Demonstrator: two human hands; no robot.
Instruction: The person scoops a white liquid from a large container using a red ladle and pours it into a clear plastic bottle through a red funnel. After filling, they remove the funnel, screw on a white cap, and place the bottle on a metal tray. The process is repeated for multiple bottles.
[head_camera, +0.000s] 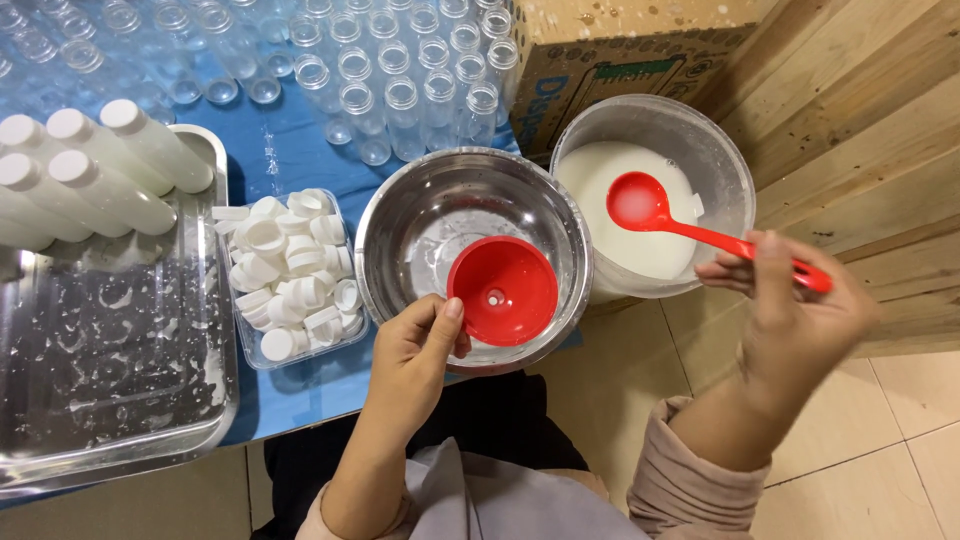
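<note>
My left hand (415, 350) grips something under a red funnel (502, 290), which sits over a steel bowl (400, 215); what it holds is hidden by the funnel. My right hand (790, 300) holds a red ladle (690, 225) by its handle. The ladle's scoop, wet with white liquid, hovers over a clear round tub (720, 150) of white liquid at the right.
A clear tray of white caps (290, 275) lies left of the bowl. A steel tray (110, 370) at the left carries filled white bottles (100, 165). Several empty clear bottles (400, 70) stand at the back on the blue table. A cardboard box (610, 50) and wooden wall are at right.
</note>
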